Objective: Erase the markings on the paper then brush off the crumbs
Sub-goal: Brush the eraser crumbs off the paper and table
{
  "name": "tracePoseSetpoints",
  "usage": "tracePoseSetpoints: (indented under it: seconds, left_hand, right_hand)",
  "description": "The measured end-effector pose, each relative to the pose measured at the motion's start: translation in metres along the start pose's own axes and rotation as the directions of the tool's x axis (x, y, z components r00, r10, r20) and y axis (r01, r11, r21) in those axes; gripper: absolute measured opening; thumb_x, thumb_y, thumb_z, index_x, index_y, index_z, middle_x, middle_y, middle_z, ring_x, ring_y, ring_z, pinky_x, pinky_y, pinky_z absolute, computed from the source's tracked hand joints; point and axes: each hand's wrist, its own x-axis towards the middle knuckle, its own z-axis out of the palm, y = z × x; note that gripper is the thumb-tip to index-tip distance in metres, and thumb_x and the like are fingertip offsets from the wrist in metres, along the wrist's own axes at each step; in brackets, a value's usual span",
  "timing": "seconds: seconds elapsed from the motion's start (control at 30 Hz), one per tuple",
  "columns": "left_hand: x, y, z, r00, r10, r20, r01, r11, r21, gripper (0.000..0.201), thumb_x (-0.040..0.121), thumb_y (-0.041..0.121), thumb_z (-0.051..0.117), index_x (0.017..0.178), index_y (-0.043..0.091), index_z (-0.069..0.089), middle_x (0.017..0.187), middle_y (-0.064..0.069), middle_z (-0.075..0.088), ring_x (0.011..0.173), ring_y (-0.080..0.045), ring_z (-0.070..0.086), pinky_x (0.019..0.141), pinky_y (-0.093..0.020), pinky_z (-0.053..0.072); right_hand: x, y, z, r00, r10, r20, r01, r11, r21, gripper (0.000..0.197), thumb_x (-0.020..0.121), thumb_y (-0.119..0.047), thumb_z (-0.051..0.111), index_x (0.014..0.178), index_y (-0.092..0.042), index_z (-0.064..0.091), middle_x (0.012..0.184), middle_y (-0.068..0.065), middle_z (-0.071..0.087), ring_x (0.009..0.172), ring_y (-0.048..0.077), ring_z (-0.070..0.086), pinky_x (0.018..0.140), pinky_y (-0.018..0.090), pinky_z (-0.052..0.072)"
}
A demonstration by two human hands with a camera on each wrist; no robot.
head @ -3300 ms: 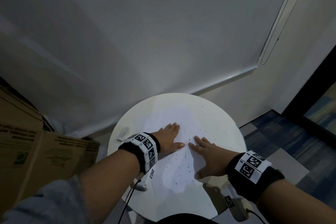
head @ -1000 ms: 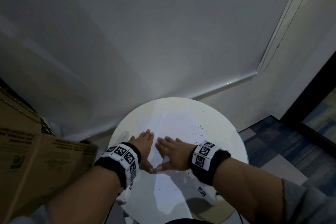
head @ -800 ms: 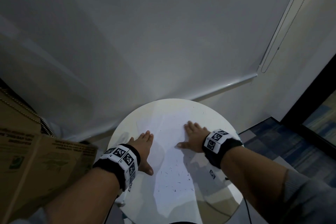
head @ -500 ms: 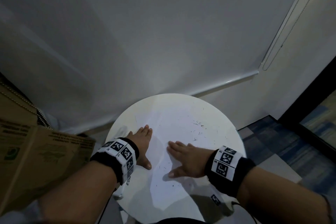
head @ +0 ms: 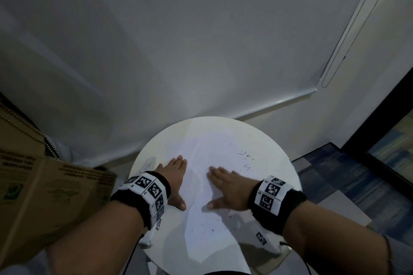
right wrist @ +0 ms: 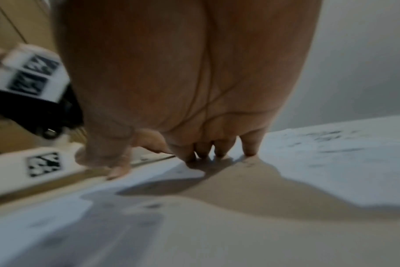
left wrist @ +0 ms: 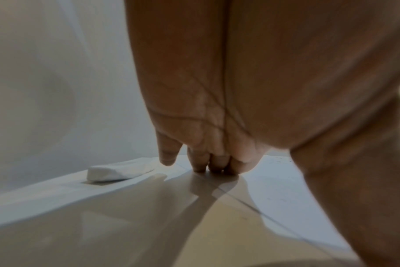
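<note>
A white sheet of paper (head: pixel 214 158) lies on a round white table (head: pixel 277 163). Dark eraser crumbs (head: pixel 244 156) are scattered at the paper's right, with more crumbs (head: pixel 210 225) near its front. My left hand (head: pixel 176 176) rests flat on the paper's left edge, fingers straight; in the left wrist view its fingertips (left wrist: pixel 215 168) touch the surface. My right hand (head: pixel 225 190) lies flat on the middle of the paper, fingers spread, fingertips (right wrist: pixel 219 153) down on the sheet. A white eraser (left wrist: pixel 119 171) sits on the table left of my left hand.
A cardboard box (head: pixel 40 192) stands close to the table's left side. A white roller blind (head: pixel 178 51) hangs behind the table. Blue patterned carpet (head: pixel 348 185) lies to the right. A second sheet of paper (head: pixel 261 236) with a printed tag pokes out at the front right.
My right hand swept right across the paper, then came back left to the middle of the sheet. Crumbs have gathered toward the right. My left hand has stayed on the paper's left edge.
</note>
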Motion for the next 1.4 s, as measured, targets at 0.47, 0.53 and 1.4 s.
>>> tracePoseSetpoints:
  seconds: [0.47, 0.53, 1.4]
  left_hand:
    - [-0.004, 0.003, -0.003, 1.000, -0.017, 0.011, 0.017, 0.999, 0.034, 0.127, 0.080, 0.054, 0.072, 0.150, 0.005, -0.023, 0.159, -0.010, -0.025, 0.149, -0.025, -0.014, 0.120, -0.047, 0.005]
    - [-0.003, 0.001, -0.002, 1.000, -0.010, 0.018, 0.010, 1.000, 0.012, 0.128, 0.080, 0.053, 0.072, 0.149, 0.006, -0.024, 0.159, -0.009, -0.026, 0.149, -0.024, -0.014, 0.120, -0.047, 0.004]
    - [-0.007, -0.004, 0.002, 0.999, 0.032, -0.016, -0.032, 1.000, -0.001, 0.125, 0.080, 0.057, 0.070, 0.150, 0.009, -0.023, 0.159, -0.006, -0.027, 0.149, -0.021, -0.016, 0.122, -0.045, 0.000]
  right_hand:
    - [0.042, 0.013, -0.026, 0.995, 0.089, -0.049, -0.089, 0.996, -0.011, 0.096, 0.087, -0.070, 0.034, 0.151, -0.013, -0.009, 0.158, 0.003, -0.016, 0.147, 0.022, -0.008, 0.119, 0.046, 0.004]
    - [0.043, 0.038, -0.031, 0.972, 0.222, -0.083, -0.221, 0.975, 0.022, 0.095, 0.089, -0.068, 0.035, 0.151, -0.011, -0.008, 0.159, 0.006, -0.015, 0.147, 0.023, -0.006, 0.119, 0.046, 0.007]
    - [0.072, 0.022, -0.042, 0.961, 0.241, -0.139, -0.239, 0.971, 0.031, 0.086, 0.094, -0.059, 0.038, 0.152, -0.008, -0.001, 0.159, 0.008, -0.009, 0.147, 0.025, -0.001, 0.119, 0.045, 0.010]
